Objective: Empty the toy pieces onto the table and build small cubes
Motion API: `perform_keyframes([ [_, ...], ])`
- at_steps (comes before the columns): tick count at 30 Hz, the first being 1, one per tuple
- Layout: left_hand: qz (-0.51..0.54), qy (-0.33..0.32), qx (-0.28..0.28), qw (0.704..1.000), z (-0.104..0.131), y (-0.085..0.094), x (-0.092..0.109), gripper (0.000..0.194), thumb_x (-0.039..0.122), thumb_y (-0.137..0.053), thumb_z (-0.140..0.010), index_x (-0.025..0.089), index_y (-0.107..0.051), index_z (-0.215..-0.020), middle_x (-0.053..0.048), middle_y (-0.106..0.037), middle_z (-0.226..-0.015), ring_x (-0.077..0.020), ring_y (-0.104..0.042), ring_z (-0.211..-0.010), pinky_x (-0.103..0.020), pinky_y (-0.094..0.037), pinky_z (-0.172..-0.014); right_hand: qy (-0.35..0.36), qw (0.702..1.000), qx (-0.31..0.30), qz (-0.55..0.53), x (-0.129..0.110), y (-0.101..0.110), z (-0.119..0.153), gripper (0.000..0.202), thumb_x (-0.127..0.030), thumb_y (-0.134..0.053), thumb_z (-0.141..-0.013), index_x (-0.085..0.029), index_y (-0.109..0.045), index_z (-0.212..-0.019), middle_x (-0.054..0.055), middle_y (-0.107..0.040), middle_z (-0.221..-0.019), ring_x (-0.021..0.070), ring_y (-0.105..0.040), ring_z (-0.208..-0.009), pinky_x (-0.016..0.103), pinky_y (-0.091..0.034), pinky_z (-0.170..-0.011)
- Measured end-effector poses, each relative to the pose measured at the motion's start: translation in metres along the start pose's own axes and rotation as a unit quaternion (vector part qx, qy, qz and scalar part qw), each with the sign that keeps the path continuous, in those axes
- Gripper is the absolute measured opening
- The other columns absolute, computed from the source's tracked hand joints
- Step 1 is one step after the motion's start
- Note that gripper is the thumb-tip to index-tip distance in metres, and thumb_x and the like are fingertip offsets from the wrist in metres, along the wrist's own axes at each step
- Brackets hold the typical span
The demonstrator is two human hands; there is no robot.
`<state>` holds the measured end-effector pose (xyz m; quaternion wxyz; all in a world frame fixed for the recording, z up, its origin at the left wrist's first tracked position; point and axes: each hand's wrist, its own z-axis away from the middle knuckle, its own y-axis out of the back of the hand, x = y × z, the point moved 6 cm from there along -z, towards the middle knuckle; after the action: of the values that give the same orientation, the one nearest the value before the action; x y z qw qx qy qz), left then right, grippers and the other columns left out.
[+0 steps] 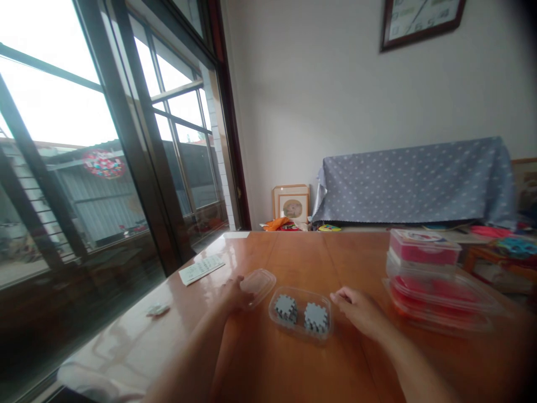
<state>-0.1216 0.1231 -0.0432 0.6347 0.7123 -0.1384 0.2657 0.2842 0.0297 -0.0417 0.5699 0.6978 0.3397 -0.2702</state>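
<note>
One lid [260, 286] hides partly behind the left hand [235, 293].

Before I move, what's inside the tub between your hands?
The tub holds a left stack and a right stack of grey toothed pieces. The top pieces cover most of those below.

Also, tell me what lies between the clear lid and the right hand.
In the head view, a clear tub with two stacks of grey notched pieces lies between lid and right hand.
</note>
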Motion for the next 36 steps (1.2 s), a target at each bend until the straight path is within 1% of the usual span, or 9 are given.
perform_keyframes([
  [4, 0.076, 0.040, 0.012, 0.996, 0.001, 0.007, -0.002, 0.073, 0.033, -0.084, -0.050, 0.022, -0.063, -0.119, -0.013, -0.072, -0.106, -0.0334, -0.067, -0.100, -0.037, -0.049, -0.079, -0.002, 1.000, 0.001, -0.001, 0.003, 0.000, -0.001, 0.044, -0.060, -0.050, -0.090, -0.021, -0.066, -0.081, -0.001, -0.063, -0.067, 0.0177, -0.056, -0.066, 0.027, -0.035, -0.058],
  [6, 0.112, 0.049, 0.016, 0.992, 0.003, 0.009, -0.001, 0.064, 0.029, -0.081, -0.053, 0.020, -0.064, -0.114, -0.010, -0.073, -0.095, -0.0286, -0.069, -0.088, -0.034, -0.050, -0.072, -0.002, 1.000, 0.007, -0.002, 0.003, 0.001, -0.001, 0.043, -0.060, -0.050, -0.089, -0.021, -0.065, -0.079, -0.001, -0.062, -0.065, 0.0172, -0.055, -0.064, 0.027, -0.035, -0.057],
  [9, 0.172, 0.037, 0.028, 0.984, 0.007, 0.014, 0.008, 0.051, 0.026, -0.074, -0.061, 0.015, -0.065, -0.110, -0.010, -0.072, -0.091, -0.0239, -0.068, -0.082, -0.031, -0.048, -0.068, -0.012, 1.000, 0.020, -0.002, 0.006, 0.004, -0.002, 0.042, -0.059, -0.051, -0.088, -0.022, -0.064, -0.077, -0.002, -0.060, -0.063, 0.0171, -0.054, -0.063, 0.027, -0.035, -0.056],
  [15, 0.254, -0.061, 0.044, 0.964, 0.030, 0.038, 0.059, 0.036, 0.033, -0.063, -0.075, 0.018, -0.066, -0.107, -0.003, -0.068, -0.084, -0.0160, -0.061, -0.071, -0.026, -0.044, -0.064, -0.036, 0.997, 0.056, -0.049, 0.002, 0.012, -0.003, 0.046, -0.064, -0.048, -0.089, -0.021, -0.064, -0.083, 0.001, -0.066, -0.071, 0.0191, -0.060, -0.067, 0.029, -0.043, -0.062],
  [19, 0.259, -0.222, 0.071, 0.937, 0.064, 0.056, 0.106, 0.017, 0.033, -0.064, -0.077, 0.021, -0.066, -0.089, -0.002, -0.068, -0.087, -0.0192, -0.061, -0.084, -0.030, -0.045, -0.081, -0.080, 0.984, 0.053, -0.152, -0.004, 0.014, 0.002, 0.054, -0.070, -0.047, -0.088, -0.019, -0.065, -0.091, 0.006, -0.071, -0.080, 0.0200, -0.065, -0.071, 0.028, -0.046, -0.061],
  [22, 0.212, -0.294, 0.052, 0.931, 0.093, 0.050, 0.125, 0.012, 0.030, -0.060, -0.082, 0.024, -0.066, -0.089, -0.004, -0.068, -0.095, -0.0226, -0.060, -0.094, -0.035, -0.044, -0.089, -0.128, 0.964, 0.048, -0.230, 0.000, 0.013, 0.004, 0.061, -0.074, -0.044, -0.088, -0.018, -0.066, -0.100, 0.009, -0.071, -0.082, 0.0190, -0.065, -0.069, 0.026, -0.042, -0.054],
  [27, 0.141, -0.386, -0.018, 0.911, 0.135, 0.018, 0.135, 0.014, 0.023, -0.058, -0.085, 0.027, -0.068, -0.093, -0.005, -0.070, -0.101, -0.0267, -0.057, -0.105, -0.043, -0.039, -0.099, -0.178, 0.953, 0.027, -0.242, 0.010, 0.008, 0.005, 0.062, -0.074, -0.044, -0.087, -0.018, -0.065, -0.102, 0.006, -0.068, -0.075, 0.0154, -0.060, -0.058, 0.024, -0.035, -0.047],
  [32, 0.116, -0.413, -0.039, 0.902, 0.155, 0.003, 0.133, 0.015, 0.022, -0.052, -0.090, 0.025, -0.067, -0.091, -0.007, -0.070, -0.107, -0.0258, -0.058, -0.106, -0.042, -0.039, -0.098, -0.163, 0.970, -0.031, -0.177, 0.002, -0.001, 0.010, 0.053, -0.071, -0.050, -0.086, -0.020, -0.063, -0.087, 0.002, -0.065, -0.068, 0.0127, -0.054, -0.054, 0.024, -0.035, -0.049],
  [36, 0.092, -0.418, -0.039, 0.903, 0.163, 0.006, 0.131, 0.023, 0.017, -0.061, -0.079, 0.027, -0.068, -0.100, -0.006, -0.069, -0.111, -0.0272, -0.056, -0.111, -0.043, -0.038, -0.100, -0.154, 0.976, -0.046, -0.147, -0.003, -0.006, 0.012, 0.051, -0.069, -0.051, -0.087, -0.020, -0.061, -0.080, 0.001, -0.063, -0.064, 0.0132, -0.054, -0.052, 0.025, -0.036, -0.049],
])
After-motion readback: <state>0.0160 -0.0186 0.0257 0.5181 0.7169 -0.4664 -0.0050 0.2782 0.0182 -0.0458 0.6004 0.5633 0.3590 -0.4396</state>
